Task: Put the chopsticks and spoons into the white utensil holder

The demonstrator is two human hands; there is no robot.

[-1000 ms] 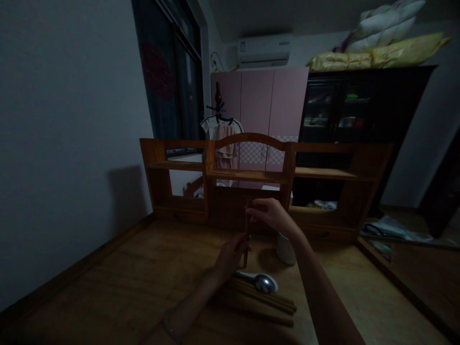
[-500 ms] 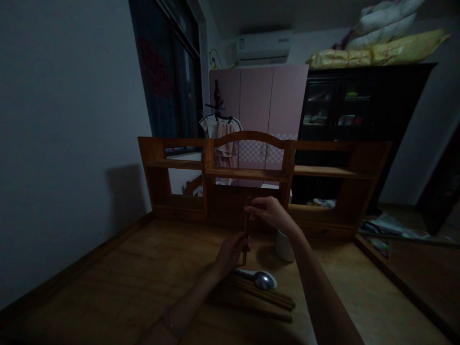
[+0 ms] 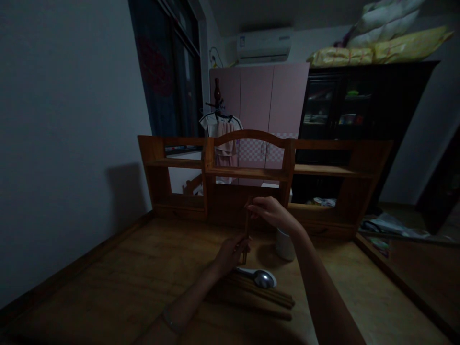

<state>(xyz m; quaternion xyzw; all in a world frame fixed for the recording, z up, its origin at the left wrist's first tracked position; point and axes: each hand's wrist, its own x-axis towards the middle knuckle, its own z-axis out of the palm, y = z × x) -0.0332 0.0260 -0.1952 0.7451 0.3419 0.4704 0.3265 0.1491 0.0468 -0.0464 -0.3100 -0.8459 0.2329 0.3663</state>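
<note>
Both hands hold a pair of brown wooden chopsticks (image 3: pixel 247 225) upright above the table. Around their lower part my left hand (image 3: pixel 232 251) is closed, and the tips stick out below it. The fingers of my right hand (image 3: pixel 266 210) pinch the upper end. Just below the left hand, a metal spoon (image 3: pixel 264 279) lies on a white spoon (image 3: pixel 274 277). More wooden chopsticks (image 3: pixel 273 298) rest side by side nearer to me, one of them (image 3: pixel 276 314) a little apart. Behind my right wrist stands a white cup (image 3: pixel 285 245), partly hidden by the forearm.
At the back of the wooden table (image 3: pixel 125 268) rises a wooden shelf unit (image 3: pixel 247 173) with open compartments. A wall (image 3: pixel 72 143) borders the left side. A raised wooden edge (image 3: pixel 402 282) runs along the right. The room is dim.
Little differs. Both hands keep their grip on the chopsticks, whose lower tips now look slightly parted. The view has shifted a touch.
</note>
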